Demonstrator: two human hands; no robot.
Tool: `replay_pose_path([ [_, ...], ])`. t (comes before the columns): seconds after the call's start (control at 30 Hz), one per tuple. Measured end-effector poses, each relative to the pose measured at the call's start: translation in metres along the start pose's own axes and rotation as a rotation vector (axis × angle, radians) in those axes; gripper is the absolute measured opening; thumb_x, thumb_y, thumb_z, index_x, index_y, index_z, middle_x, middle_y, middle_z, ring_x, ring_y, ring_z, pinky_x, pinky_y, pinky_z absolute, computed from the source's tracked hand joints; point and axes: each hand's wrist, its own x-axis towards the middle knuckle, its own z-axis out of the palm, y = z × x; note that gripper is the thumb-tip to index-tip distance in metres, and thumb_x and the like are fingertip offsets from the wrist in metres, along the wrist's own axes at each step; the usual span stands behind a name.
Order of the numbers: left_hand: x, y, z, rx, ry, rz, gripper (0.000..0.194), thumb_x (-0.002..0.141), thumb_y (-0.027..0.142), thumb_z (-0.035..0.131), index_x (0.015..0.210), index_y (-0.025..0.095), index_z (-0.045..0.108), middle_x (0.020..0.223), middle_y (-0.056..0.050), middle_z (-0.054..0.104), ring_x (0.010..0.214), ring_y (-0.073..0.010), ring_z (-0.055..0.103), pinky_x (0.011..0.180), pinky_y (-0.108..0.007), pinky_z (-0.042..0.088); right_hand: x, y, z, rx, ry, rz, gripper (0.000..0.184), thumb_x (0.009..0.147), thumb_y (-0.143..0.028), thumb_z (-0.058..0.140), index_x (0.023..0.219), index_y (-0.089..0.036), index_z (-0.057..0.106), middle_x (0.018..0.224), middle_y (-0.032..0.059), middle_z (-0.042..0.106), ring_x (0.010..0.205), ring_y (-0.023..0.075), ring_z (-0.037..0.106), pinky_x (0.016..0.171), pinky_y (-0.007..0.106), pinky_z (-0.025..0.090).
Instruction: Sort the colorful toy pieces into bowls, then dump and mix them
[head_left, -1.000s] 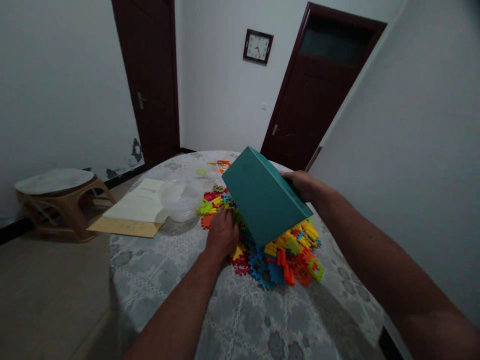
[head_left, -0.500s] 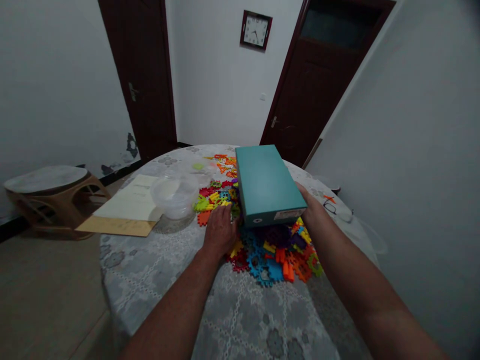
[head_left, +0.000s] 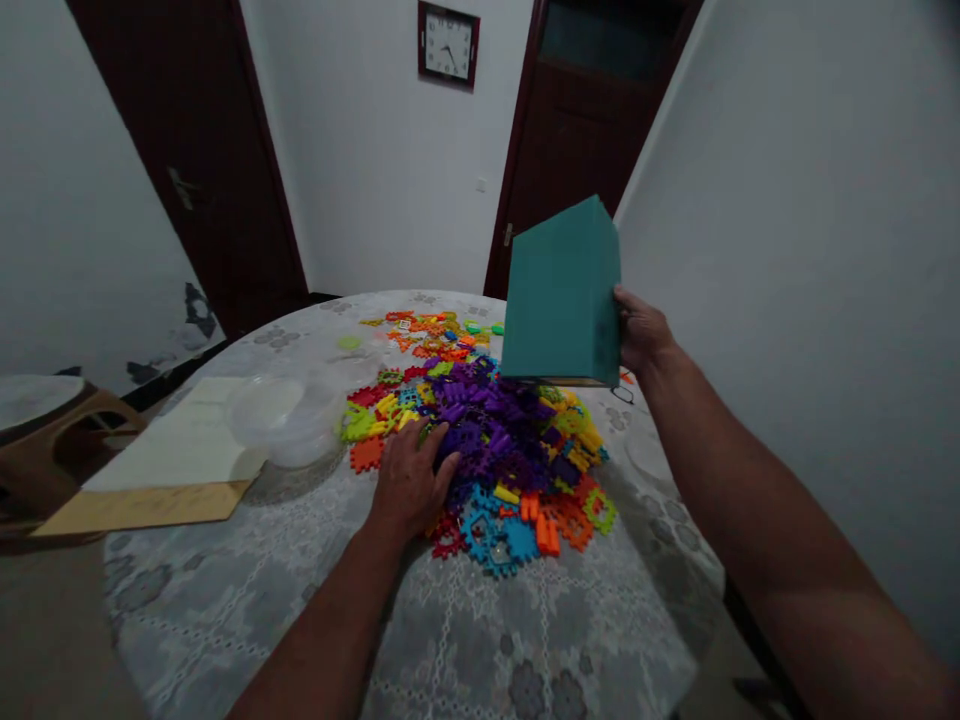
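Observation:
In the head view, my right hand (head_left: 643, 332) grips the right side of a teal cardboard box (head_left: 555, 295), raised and tilted above the table. The box's inside is hidden from me. Beneath it spreads a heap of plastic gear-shaped building pieces (head_left: 480, 420), purple on top, with blue, orange, red, yellow and green ones around the edges. My left hand (head_left: 411, 478) rests against the heap's left edge, fingers apart, palm down. It seems to touch the pieces without holding any.
Left of the heap stand clear plastic bowls (head_left: 281, 415), beside a paper sheet and brown envelope (head_left: 150, 505). Glasses (head_left: 622, 394) lie to the right on the patterned tablecloth (head_left: 480, 640). A wooden stool (head_left: 67, 440) stands beyond the table's left side.
My right hand has lifted the box up off the heap and tilted it, uncovering the purple pieces. My left hand stays at the heap's left edge. The view has turned slightly right.

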Motion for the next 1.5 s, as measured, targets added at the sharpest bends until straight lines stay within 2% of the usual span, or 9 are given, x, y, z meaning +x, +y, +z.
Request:
replay_pose_path([
  [0.1, 0.001, -0.003, 0.0, 0.01, -0.005, 0.004, 0.044, 0.106, 0.048, 0.056, 0.14, 0.022, 0.067, 0.149, -0.018, 0.06, 0.141, -0.0384, 0.056, 0.121, -0.065, 0.045, 0.018, -0.001, -0.029, -0.061, 0.145, -0.163, 0.037, 0.094, -0.057, 0.064, 0.108, -0.023, 0.065, 0.085, 0.0014, 0.074, 0.08, 0.0223, 0.07, 0.079, 0.038, 0.063],
  [0.23, 0.002, -0.009, 0.002, 0.013, -0.013, -0.004, 0.043, 0.105, 0.047, 0.057, 0.138, 0.021, 0.068, 0.148, -0.018, 0.061, 0.139, -0.0374, 0.058, 0.12, -0.062, 0.048, 0.039, 0.006, -0.054, -0.536, 0.162, -0.339, 0.036, 0.093, -0.056, 0.066, 0.101, -0.022, 0.066, 0.085, 0.0029, 0.071, 0.076, 0.0222, 0.063, 0.073, 0.035, 0.057],
  [0.37, 0.001, -0.013, 0.003, 0.016, -0.011, -0.012, 0.043, 0.105, 0.048, 0.057, 0.137, 0.022, 0.068, 0.147, -0.017, 0.062, 0.138, -0.0368, 0.059, 0.119, -0.061, 0.05, 0.047, 0.029, -0.056, -1.148, -0.008, -0.413, 0.027, 0.099, -0.044, 0.059, 0.107, -0.02, 0.067, 0.103, 0.0123, 0.076, 0.091, 0.0268, 0.066, 0.079, 0.034, 0.05],
  [0.53, 0.0, -0.015, 0.002, 0.014, -0.015, -0.003, 0.043, 0.105, 0.047, 0.058, 0.138, 0.021, 0.068, 0.147, -0.018, 0.062, 0.137, -0.0369, 0.06, 0.118, -0.06, 0.051, 0.05, 0.074, -0.045, -1.656, -0.229, -0.233, 0.031, 0.106, -0.034, 0.049, 0.129, -0.022, 0.066, 0.122, 0.0171, 0.077, 0.103, 0.0304, 0.072, 0.081, 0.035, 0.046],
  [0.9, 0.0, -0.013, -0.001, -0.01, -0.031, -0.024, 0.042, 0.104, 0.045, 0.059, 0.138, 0.022, 0.068, 0.146, -0.016, 0.062, 0.136, -0.0355, 0.06, 0.12, -0.059, 0.05, 0.06, 0.137, -0.056, -1.673, -0.407, -0.137, 0.032, 0.105, -0.028, 0.05, 0.126, -0.022, 0.073, 0.129, 0.0159, 0.076, 0.119, 0.0314, 0.069, 0.086, 0.037, 0.045],
  [1.17, 0.004, -0.009, -0.005, -0.003, -0.038, -0.02, 0.044, 0.106, 0.046, 0.056, 0.141, 0.021, 0.067, 0.145, -0.016, 0.064, 0.136, -0.0348, 0.06, 0.12, -0.059, 0.049, 0.034, 0.138, -0.044, -1.642, -0.275, -0.126, 0.047, 0.099, -0.014, 0.05, 0.142, -0.022, 0.067, 0.139, 0.0165, 0.069, 0.129, 0.0331, 0.061, 0.1, 0.042, 0.047],
  [1.3, 0.008, 0.003, -0.015, -0.002, -0.047, 0.03, 0.05, 0.106, 0.047, 0.056, 0.15, 0.025, 0.061, 0.154, -0.015, 0.058, 0.143, -0.0357, 0.055, 0.122, -0.06, 0.045, -0.012, 0.119, -0.023, -1.444, -0.141, -0.23, 0.053, 0.105, -0.023, 0.047, 0.157, -0.014, 0.053, 0.146, 0.0208, 0.065, 0.133, 0.034, 0.059, 0.111, 0.046, 0.046],
  [1.4, 0.009, 0.019, -0.017, 0.04, -0.095, 0.077, 0.056, 0.105, 0.05, 0.058, 0.156, 0.028, 0.057, 0.162, -0.015, 0.052, 0.151, -0.0381, 0.048, 0.125, -0.064, 0.039, -0.073, 0.116, -0.012, -1.221, -0.221, -0.285, 0.052, 0.111, -0.043, 0.043, 0.152, -0.015, 0.059, 0.148, 0.0183, 0.066, 0.137, 0.0317, 0.059, 0.118, 0.045, 0.044],
  [1.5, 0.009, 0.039, -0.011, 0.108, -0.2, 0.098, 0.062, 0.103, 0.057, 0.06, 0.159, 0.031, 0.055, 0.166, -0.013, 0.049, 0.155, -0.0407, 0.041, 0.126, -0.067, 0.034, -0.138, 0.128, -0.004, -1.167, -0.297, -0.206, 0.061, 0.111, -0.058, 0.041, 0.159, -0.022, 0.054, 0.152, 0.0159, 0.064, 0.141, 0.0325, 0.058, 0.119, 0.049, 0.045],
])
